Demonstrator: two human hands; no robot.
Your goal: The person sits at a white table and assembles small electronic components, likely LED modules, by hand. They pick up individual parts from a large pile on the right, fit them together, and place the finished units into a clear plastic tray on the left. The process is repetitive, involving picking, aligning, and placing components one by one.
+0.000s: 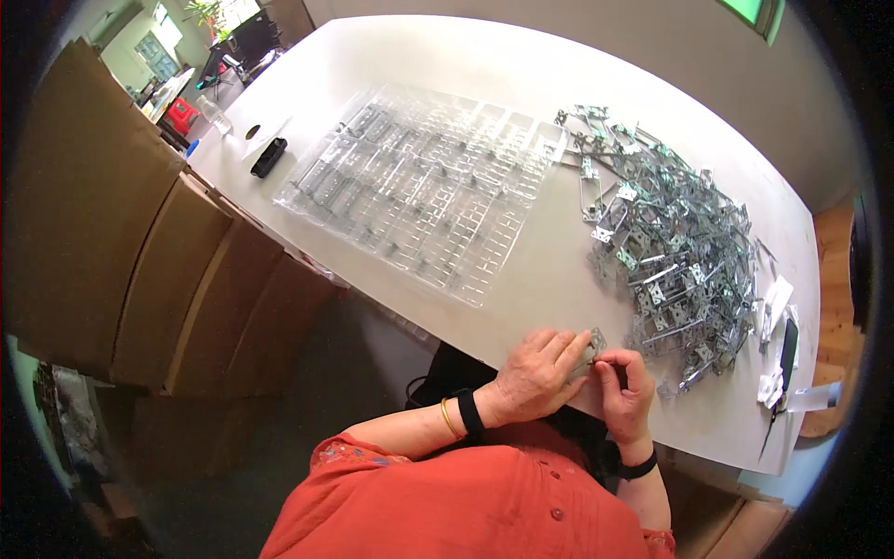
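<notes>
Close to the table's front edge, my two hands meet around a small silvery metal bracket. My left hand lies over it, its fingers long and close together with the thumb below, steadying the piece. Most of the bracket is hidden under these fingers; a perforated end shows past the fingertips. My right hand is closed in a pinch of thumb and forefinger at the bracket's near side. What sits in that pinch is too small to name. A large heap of similar metal brackets lies just beyond my right hand.
Clear plastic compartment trays hold metal parts on the white table. A black oblong case and a clear bottle are at the far left. A black-handled tool lies by white scraps at right. Cardboard boxes stand left.
</notes>
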